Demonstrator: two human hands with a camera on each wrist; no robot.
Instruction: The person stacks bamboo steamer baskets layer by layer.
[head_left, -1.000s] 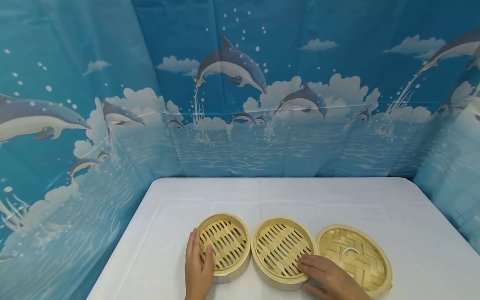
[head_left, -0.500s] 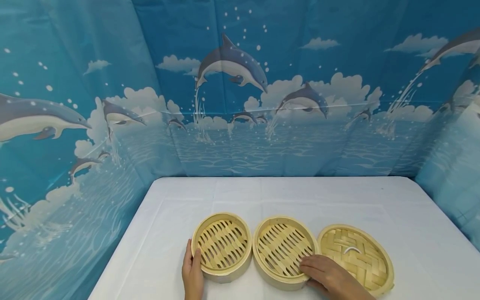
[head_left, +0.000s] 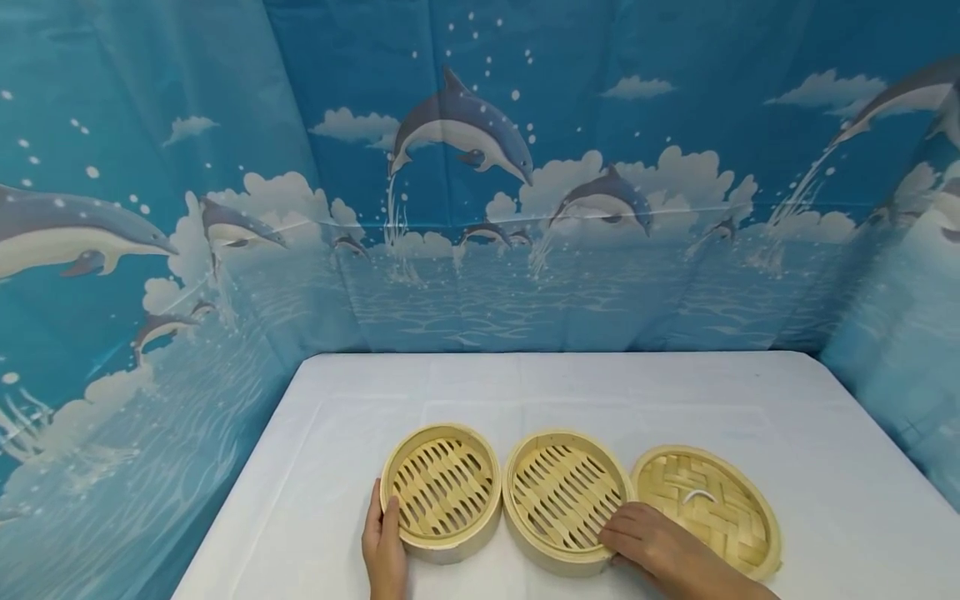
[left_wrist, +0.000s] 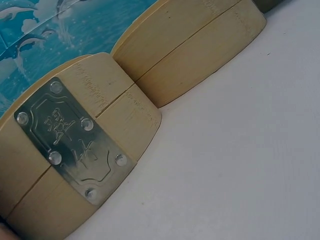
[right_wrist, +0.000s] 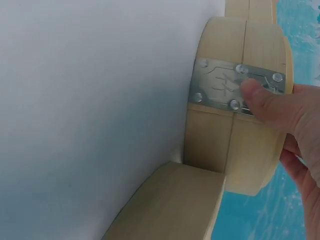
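Two round bamboo steamer baskets with slatted bottoms stand side by side, with no gap that I can see between them. My left hand (head_left: 385,546) holds the left steamer basket (head_left: 444,546) at its outer left side, thumb at the near rim and fingers along the wall, partly hidden. My right hand (head_left: 648,542) pinches the near right rim of the right steamer basket (head_left: 558,560). In the right wrist view its thumb (right_wrist: 257,97) presses the metal plate (right_wrist: 216,85) on the wall, while the other fingers are behind the rim. Another metal plate (left_wrist: 75,140) shows in the left wrist view.
A woven bamboo lid (head_left: 731,525) with a small white handle (head_left: 700,495) lies right of the baskets, partly behind my right forearm. The white table (head_left: 360,400) ends at a blue dolphin-print curtain (head_left: 480,292) at the back and sides.
My left hand has moved from over the left basket's rim down to its outer side. My right hand stays at the right basket's rim. Both baskets hardly shift.
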